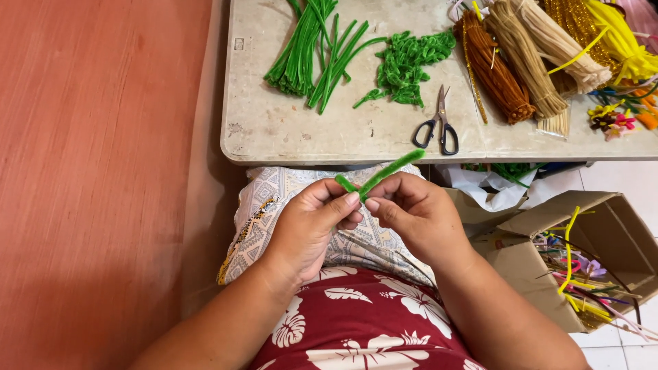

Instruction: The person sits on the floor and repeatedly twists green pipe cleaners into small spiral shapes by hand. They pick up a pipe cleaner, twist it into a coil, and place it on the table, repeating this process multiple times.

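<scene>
Between both hands, left and right, fingertips pinched on it: a fuzzy green pipe cleaner, bent, slanting upward.

one open cardboard box on the floor at lower right, below the table edge. plain brown, flaps folded out, tilted toward the camera, mixed coloured pipe cleaners inside. white plastic bag just left of it, under the table, crumpled, green stems showing in it. clear plastic wrap around the tan bundle's end on the table. no labels, signs or screens visible.
</scene>
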